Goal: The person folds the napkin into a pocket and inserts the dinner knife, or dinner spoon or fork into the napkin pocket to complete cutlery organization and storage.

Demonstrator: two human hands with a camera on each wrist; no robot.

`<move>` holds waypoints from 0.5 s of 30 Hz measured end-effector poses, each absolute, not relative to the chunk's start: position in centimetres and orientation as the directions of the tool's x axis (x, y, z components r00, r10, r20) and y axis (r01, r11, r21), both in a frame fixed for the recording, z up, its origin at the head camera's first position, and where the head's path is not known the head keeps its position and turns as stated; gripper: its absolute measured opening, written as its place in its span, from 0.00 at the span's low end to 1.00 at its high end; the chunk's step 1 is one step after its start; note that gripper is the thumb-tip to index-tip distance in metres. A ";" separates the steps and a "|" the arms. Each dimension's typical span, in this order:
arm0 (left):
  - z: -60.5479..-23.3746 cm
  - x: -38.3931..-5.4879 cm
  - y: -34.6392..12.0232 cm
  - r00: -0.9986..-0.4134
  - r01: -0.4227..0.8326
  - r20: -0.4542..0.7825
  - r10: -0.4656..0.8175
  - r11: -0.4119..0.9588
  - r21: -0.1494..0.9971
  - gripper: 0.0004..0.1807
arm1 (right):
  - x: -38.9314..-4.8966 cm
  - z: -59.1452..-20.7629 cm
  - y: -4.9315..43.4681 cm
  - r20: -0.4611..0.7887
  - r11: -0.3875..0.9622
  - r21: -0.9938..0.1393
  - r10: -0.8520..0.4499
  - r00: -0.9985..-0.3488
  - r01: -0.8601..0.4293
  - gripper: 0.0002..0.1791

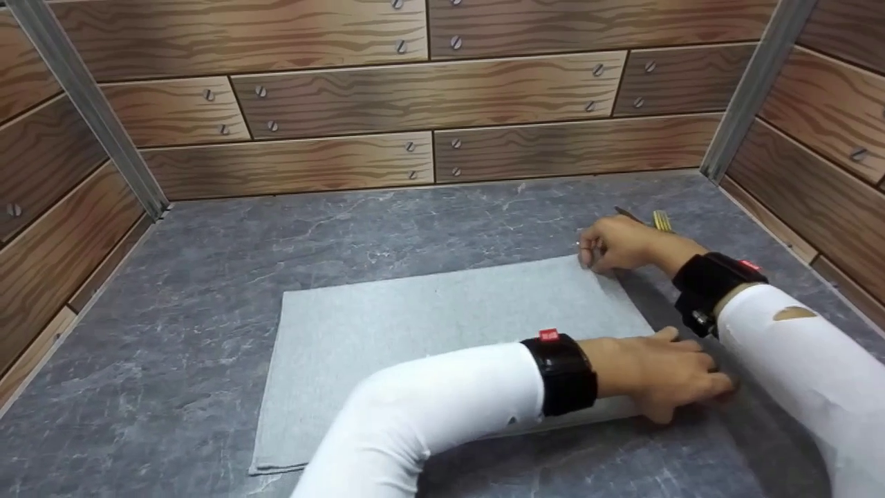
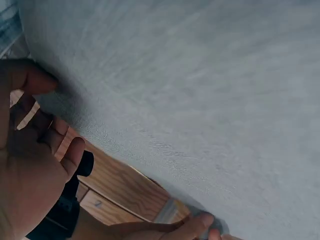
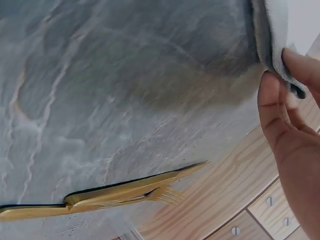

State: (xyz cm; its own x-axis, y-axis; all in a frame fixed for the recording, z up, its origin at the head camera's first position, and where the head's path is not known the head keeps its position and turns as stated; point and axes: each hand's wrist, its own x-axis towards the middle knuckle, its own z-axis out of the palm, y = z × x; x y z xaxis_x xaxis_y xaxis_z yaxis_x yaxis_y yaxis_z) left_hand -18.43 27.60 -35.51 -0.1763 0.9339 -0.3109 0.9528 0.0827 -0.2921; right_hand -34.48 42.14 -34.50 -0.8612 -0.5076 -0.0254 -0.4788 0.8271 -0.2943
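A folded light grey cloth [image 1: 415,332] lies on the grey marbled tabletop. At its far right corner my right hand [image 1: 619,243] pinches the edge between thumb and fingers. The right wrist view shows the cloth's layered, dark-edged corner [image 3: 272,47] in that pinch. My left hand [image 1: 674,373] is at the near right corner, palm down. In the left wrist view its thumb [image 2: 42,82] lies against the cloth and the other fingers curl at the edge; the fingertips are partly hidden. Both hands are at the cloth's right side.
Beyond the right hand lie a gold fork [image 3: 167,194] and a gold knife [image 3: 135,186], side by side on the marbled tabletop [image 1: 173,311]. Wood-patterned panels [image 1: 415,104] with metal corner strips [image 1: 753,97] enclose the back and sides.
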 end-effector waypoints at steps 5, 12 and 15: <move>-35.3 -18.4 27.9 -0.169 0.945 -0.307 0.936 0.065 -0.322 0.19 | -31.9 -30.6 40.3 -0.094 0.876 -0.305 -0.419 -0.903 -0.375 0.06; -35.0 -17.4 27.1 -0.144 0.942 -0.208 0.968 0.070 -0.327 0.18 | -31.5 -27.5 41.0 -0.335 0.932 -0.222 -0.350 -0.875 -0.287 0.09; -35.1 -15.4 27.7 -0.132 0.901 -0.164 0.978 0.049 -0.432 0.24 | -31.0 -26.9 41.4 -0.461 0.956 -0.181 -0.291 -0.838 -0.232 0.11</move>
